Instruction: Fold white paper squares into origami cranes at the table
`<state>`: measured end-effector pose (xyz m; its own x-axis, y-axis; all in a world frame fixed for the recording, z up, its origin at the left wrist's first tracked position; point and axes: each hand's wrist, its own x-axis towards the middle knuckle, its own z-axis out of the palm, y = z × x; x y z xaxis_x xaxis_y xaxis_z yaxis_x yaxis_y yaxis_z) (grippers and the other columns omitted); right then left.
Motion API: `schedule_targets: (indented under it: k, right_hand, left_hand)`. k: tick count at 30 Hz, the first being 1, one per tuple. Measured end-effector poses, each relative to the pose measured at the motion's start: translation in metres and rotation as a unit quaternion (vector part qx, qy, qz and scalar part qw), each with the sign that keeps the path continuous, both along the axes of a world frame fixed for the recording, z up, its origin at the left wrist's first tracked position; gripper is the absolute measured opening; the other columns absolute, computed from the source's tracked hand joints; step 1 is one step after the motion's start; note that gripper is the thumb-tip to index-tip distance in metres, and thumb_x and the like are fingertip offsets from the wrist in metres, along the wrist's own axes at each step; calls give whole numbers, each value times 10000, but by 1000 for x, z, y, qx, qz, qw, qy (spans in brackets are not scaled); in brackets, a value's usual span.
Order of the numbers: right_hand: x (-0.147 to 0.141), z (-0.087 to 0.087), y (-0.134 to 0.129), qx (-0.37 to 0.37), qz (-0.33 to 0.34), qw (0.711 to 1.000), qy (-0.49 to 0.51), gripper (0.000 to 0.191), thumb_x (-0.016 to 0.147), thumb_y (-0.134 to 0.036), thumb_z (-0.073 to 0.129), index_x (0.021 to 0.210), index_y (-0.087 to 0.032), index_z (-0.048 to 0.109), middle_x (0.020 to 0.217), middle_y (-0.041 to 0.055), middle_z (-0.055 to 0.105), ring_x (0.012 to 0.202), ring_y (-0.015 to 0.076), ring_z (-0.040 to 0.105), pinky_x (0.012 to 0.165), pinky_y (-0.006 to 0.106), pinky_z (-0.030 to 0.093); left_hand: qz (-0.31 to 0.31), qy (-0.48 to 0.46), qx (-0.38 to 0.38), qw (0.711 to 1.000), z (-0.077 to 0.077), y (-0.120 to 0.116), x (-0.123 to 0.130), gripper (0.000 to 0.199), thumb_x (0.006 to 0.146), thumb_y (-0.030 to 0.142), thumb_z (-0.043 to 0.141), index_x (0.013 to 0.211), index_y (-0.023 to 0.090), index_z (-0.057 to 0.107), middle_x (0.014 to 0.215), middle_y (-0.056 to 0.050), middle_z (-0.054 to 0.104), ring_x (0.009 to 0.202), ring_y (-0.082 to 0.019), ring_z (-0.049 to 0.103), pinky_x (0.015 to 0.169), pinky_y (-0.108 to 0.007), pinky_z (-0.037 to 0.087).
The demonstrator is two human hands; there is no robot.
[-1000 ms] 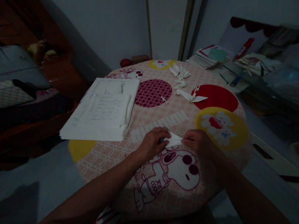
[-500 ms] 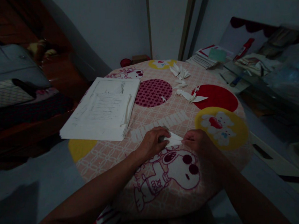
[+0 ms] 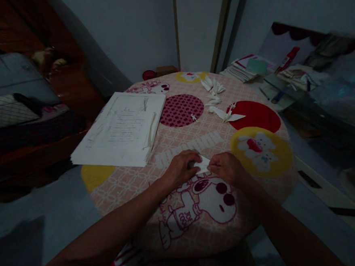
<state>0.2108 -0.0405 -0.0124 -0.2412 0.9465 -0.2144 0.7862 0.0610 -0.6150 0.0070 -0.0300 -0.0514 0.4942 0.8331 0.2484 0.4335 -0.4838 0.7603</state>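
Note:
A small folded piece of white paper is held between my two hands, just above the near part of the round table. My left hand pinches its left end between thumb and fingers. On the other side, my right hand grips the right end with closed fingertips, which cover part of it. Several folded white paper cranes lie farther back, at the right of the tabletop. To the left of my hands sits a thick stack of white paper with writing or print on the top sheet.
A patterned cloth with cartoon figures and coloured circles covers the round table. To the right, a glass-topped stand bears papers, a red bottle and plastic bags. A grey bag rests on wooden furniture at the left.
My right hand has moved left, closer to my left hand, and less of the folded paper's right point shows. My left hand stays nearly where it was.

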Motion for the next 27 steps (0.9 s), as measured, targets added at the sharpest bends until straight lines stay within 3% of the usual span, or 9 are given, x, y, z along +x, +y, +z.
schedule_targets:
  k: [20,27]
  right_hand:
    - [-7,-3,6,4,-14,999,-32,142,752,-219,651,636,-170,716,561,18,637,547,126,553,545,249,344]
    - [-9,-1,8,8,11,998,-59,133,749,-209,655,638,-169,717,599,40,653,578,138,569,571,265,346]
  left_hand:
    - [-2,-17,-12,1000,3,2,-1,248,718,65,683,930,194,679,1049,-56,682,1011,-202,639,914,-385,510]
    - [-6,-22,-14,1000,5,2,0,241,718,66,691,926,187,678,1039,-61,683,1003,-202,644,910,-374,509]
